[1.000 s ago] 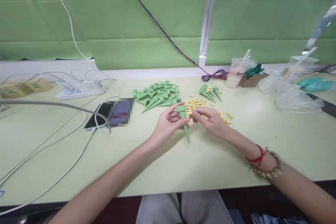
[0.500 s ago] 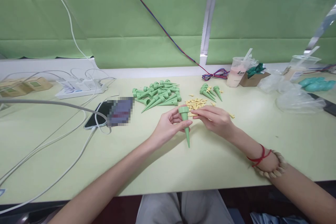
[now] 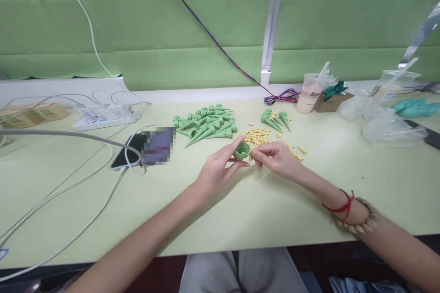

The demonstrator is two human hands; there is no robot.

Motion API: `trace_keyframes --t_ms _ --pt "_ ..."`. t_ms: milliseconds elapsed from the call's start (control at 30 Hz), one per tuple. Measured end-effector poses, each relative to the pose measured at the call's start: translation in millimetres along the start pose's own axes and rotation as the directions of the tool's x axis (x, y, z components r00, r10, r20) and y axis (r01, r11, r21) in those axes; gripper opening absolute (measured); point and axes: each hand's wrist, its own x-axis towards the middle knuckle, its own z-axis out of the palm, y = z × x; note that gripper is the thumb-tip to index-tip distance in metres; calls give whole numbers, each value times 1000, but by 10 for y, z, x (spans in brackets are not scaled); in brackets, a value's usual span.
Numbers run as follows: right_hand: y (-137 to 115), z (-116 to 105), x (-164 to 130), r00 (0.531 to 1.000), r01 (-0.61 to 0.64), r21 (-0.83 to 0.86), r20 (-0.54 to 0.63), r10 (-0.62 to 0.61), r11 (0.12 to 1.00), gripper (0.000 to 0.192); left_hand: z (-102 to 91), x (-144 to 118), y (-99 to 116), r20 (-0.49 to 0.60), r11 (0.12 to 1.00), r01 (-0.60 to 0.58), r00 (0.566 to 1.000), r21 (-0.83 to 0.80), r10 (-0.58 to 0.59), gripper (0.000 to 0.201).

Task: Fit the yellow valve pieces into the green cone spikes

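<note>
My left hand holds a green plastic plant watering spike between thumb and fingers. The spike's round open end faces me, and its pointed part is hidden behind. A small pale spot shows inside the cup. My right hand is pinched at the cup's right side, with a small yellow peg at its fingertips, partly covered. Just beyond the hands lies a pile of yellow pegs, with a few more pegs to the right.
A heap of green spikes lies behind my left hand; a smaller group of spikes is at back right. Left are a phone, cables and a power strip. Drink cups and plastic bags stand right.
My left hand has tipped the spike from point-down to open end facing me. My right hand has shifted slightly lower, its fingers curled more, still beside the spike.
</note>
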Motion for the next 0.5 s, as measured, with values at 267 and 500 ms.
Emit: trace_keyframes --t_ms 267,500 --pt "21 -11 29 996 53 -53 -75 -57 997 26 -20 138 120 111 779 435 894 -451 -435 70" --pt "142 -10 14 878 398 -328 -136 -460 857 12 -9 137 115 242 582 531 831 -616 -502 67"
